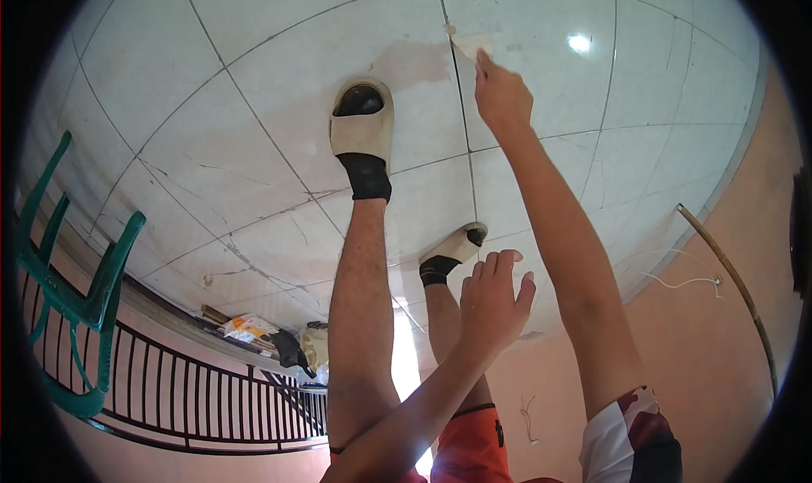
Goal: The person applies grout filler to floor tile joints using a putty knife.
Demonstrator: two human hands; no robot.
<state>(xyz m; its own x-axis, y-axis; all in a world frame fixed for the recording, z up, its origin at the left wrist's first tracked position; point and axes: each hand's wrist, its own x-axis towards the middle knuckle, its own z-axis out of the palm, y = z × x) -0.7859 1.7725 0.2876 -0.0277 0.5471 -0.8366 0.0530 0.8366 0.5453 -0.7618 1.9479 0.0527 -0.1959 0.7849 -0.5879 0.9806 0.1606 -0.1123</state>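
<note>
My right hand (505,98) reaches out over the white tiled floor (541,178). Its fingers pinch a thin, flat, pale beige piece (472,46), which lies against the tile beside a dark grout line. I cannot tell what kind of thing this piece is. A light brown smear (414,63) spreads over the tile to its left, and a few small tan flecks show around it. My left hand (493,304) hangs in front of my lower leg with loosely spread fingers and nothing in them.
My feet stand on the tiles in beige slides (362,132) and black socks. At the left are a green plastic chair (93,301) and a black metal railing (169,390). Bags and papers (254,329) lie by the railing. A bamboo pole (727,267) and white cable (685,282) are at the right.
</note>
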